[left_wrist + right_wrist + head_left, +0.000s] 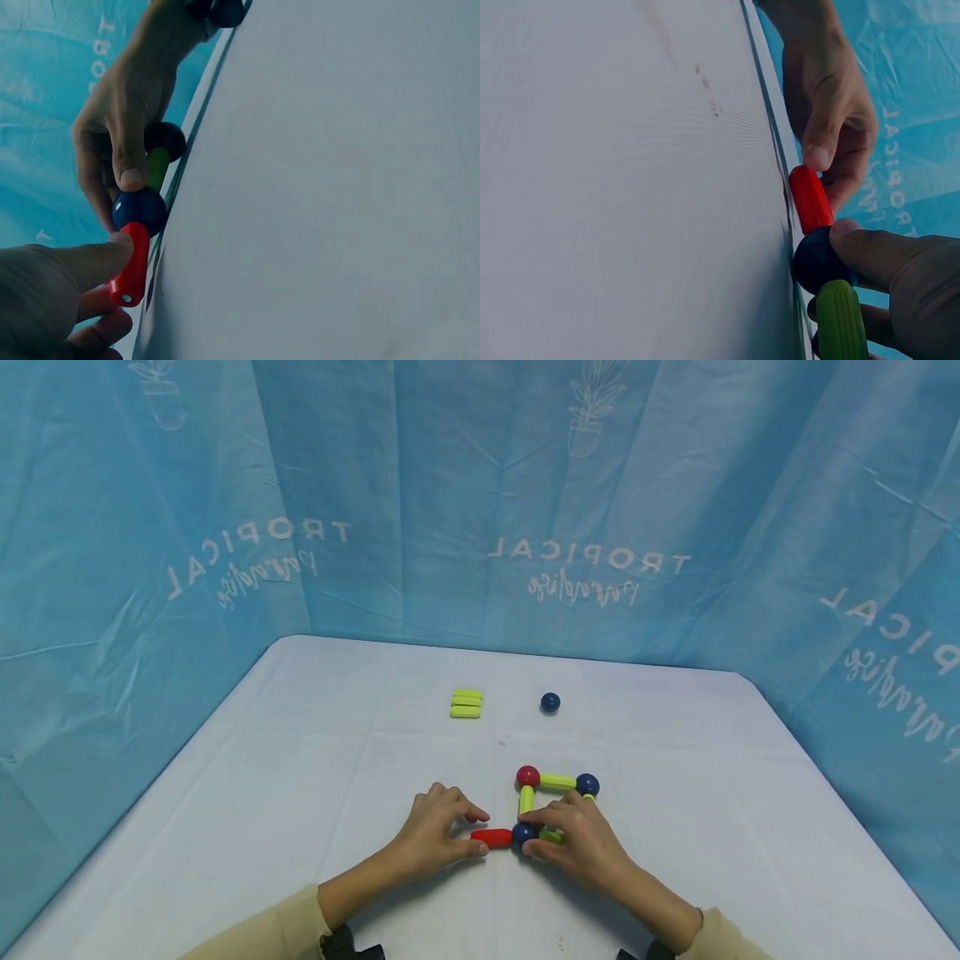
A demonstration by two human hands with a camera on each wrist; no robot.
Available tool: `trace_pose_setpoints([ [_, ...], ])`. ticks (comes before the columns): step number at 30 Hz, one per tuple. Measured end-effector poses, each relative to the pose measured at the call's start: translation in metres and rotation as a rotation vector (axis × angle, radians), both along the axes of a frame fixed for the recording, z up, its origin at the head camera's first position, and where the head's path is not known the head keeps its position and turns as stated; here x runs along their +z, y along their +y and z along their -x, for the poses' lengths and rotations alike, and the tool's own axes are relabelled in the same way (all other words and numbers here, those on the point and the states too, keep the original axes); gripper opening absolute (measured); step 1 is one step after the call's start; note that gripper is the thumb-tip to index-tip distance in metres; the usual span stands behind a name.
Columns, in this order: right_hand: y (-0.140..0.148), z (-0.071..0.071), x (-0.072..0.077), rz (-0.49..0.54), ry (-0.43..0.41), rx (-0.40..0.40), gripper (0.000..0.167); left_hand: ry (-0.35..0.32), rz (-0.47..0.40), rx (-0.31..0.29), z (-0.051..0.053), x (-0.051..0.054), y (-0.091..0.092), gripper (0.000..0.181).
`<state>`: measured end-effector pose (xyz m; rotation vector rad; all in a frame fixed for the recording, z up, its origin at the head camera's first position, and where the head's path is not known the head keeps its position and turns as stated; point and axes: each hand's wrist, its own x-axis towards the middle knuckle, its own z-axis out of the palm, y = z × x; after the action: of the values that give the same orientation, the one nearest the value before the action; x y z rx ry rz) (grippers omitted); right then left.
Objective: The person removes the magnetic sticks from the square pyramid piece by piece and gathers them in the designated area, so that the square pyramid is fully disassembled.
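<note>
A dark blue ball is pinched between the thumb and index finger of my right hand. From its left side extends a red rod, its other end between the thumb and fingers of my left hand. The left thumb lies along the rod in the left wrist view. A green rod joins the ball's opposite side. Yellow-green rods link this ball with a red ball and another blue ball in a square outline. A dark ball at its near right corner is hidden from the head view.
Farther back on the white table, several loose yellow-green rods lie side by side. A single blue ball sits to their right. Blue printed curtains hang behind and along both sides of the table.
</note>
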<state>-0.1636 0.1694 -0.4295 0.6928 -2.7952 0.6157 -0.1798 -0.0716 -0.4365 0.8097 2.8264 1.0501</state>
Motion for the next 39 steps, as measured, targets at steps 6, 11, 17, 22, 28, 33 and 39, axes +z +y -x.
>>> trace_pose_setpoints([
  [6,0.000,0.001,-0.001,-0.004,-0.002,0.000,0.036,0.070,0.018,0.036,-0.003,-0.006,0.007,0.029],
  [11,0.001,0.001,-0.001,-0.005,0.017,0.007,0.036,0.121,0.037,0.049,-0.005,-0.008,0.010,0.021],
  [17,0.002,0.001,-0.001,-0.018,0.042,0.029,0.036,0.118,-0.004,0.047,-0.005,-0.005,0.009,0.021],
  [22,0.003,0.001,-0.001,-0.030,0.024,0.027,0.038,0.112,-0.036,0.033,-0.006,-0.003,0.008,0.023],
  [28,0.002,0.000,-0.002,-0.025,0.009,0.027,0.038,0.114,-0.051,0.042,-0.007,-0.003,0.008,0.019],
  [33,0.000,0.000,-0.001,-0.021,-0.018,0.030,0.037,0.111,-0.028,0.054,-0.004,-0.004,0.001,0.017],
  [39,0.003,0.000,0.001,-0.010,-0.035,0.030,0.035,0.084,-0.068,0.197,0.014,0.003,-0.018,0.016],
])
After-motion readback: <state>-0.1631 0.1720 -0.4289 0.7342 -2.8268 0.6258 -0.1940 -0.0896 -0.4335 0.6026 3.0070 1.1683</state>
